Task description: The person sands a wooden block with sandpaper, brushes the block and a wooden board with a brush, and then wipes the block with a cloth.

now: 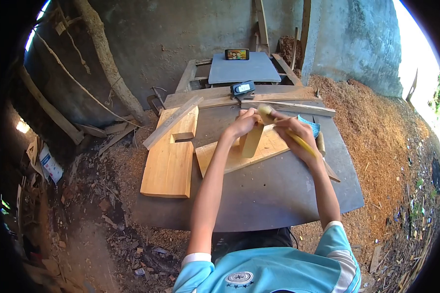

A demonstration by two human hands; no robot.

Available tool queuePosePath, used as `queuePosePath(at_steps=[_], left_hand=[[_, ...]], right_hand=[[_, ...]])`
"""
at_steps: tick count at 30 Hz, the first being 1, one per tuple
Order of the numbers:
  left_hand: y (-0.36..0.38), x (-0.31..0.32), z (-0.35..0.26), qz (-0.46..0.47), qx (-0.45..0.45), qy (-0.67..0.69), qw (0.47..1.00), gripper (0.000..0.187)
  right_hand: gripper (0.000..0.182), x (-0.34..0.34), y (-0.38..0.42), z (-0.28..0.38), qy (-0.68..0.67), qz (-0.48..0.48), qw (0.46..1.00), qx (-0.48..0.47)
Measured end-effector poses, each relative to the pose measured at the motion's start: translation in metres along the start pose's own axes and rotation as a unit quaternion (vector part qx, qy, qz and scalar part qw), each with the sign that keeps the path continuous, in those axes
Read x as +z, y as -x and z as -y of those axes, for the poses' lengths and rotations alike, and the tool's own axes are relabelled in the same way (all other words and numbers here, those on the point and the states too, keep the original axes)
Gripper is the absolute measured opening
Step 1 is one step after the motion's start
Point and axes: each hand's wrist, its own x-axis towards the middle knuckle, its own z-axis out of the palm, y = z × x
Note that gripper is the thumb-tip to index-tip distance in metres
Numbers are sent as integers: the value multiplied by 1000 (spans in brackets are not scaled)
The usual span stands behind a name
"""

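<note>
The narrow yellow-brown wooden block [252, 142] was positioned just below the left hand [246, 122], whose fingers were closed on its upper end. The right hand [298, 133] gripped a yellow-handled tool [303, 142], its pale head blurred beside the left. Misaimed motion risked striking the left fingers; a loosened hold risked toppling the block onto the flat, pale wooden board [275, 144] beneath.

A smartphone [237, 54] stands on a grey board [244, 72] near a concrete wall [181, 44]; wood shavings [349, 119] lie right, a printed bag [50, 165], probably plastic, left.
</note>
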Motion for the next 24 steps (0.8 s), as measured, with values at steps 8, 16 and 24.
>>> queuePosePath(at_steps=[8,16,24], left_hand=[[-17,3,27,-13,50,-34,998,33],[-23,9,30,-78,66,-2,995,23],[-3,-3,37,-131,58,91,985,30]], right_hand=[[13,38,46,10,9,290,951,-110],[18,20,22,-5,-43,6,992,-115],[20,20,26,13,-38,60,993,-96]])
